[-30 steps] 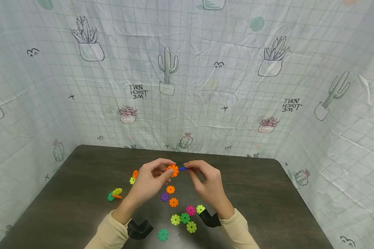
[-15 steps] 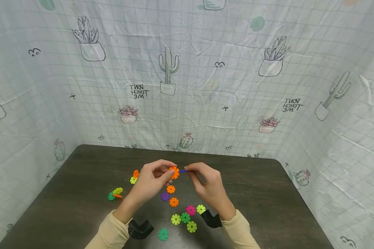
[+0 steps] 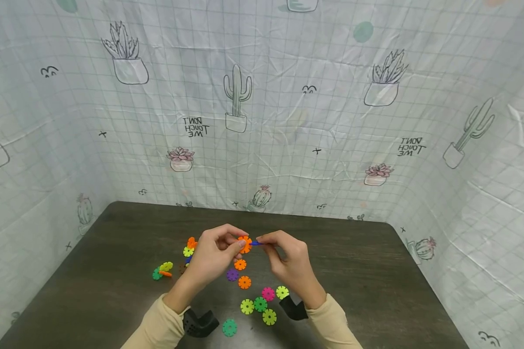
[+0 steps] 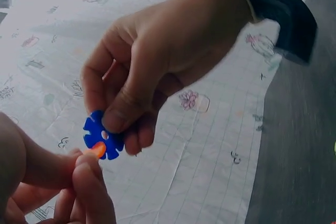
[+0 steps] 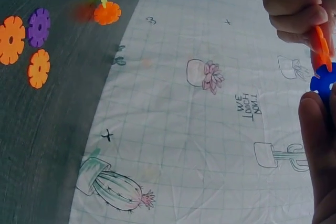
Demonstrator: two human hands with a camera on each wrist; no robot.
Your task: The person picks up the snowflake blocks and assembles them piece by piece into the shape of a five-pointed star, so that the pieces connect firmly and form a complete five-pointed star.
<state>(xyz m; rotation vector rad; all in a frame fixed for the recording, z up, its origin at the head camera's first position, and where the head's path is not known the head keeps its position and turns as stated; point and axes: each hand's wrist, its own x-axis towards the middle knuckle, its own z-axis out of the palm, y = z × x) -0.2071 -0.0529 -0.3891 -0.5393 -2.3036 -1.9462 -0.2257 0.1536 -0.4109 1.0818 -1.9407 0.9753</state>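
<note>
In the head view my left hand pinches an orange notched disc between thumb and fingers, raised above the table. Facing it, my right hand pinches a blue notched disc by its far edge. The two discs meet at their rims, set crosswise, and the orange edge overlaps a slot of the blue one in the left wrist view. Seen from the right wrist, the orange disc stands edge-on above the blue. Part of each disc is hidden by fingers.
On the dark table lie loose discs: purple, pink, teal and several orange, yellow and green ones. Left of my left hand sit a joined green, yellow and orange cluster and another joined group. A patterned cloth surrounds the table.
Both hands have come slightly lower in the head view, and the gap between them has narrowed a little. Each keeps its disc. More of the joined group behind my left hand shows.
</note>
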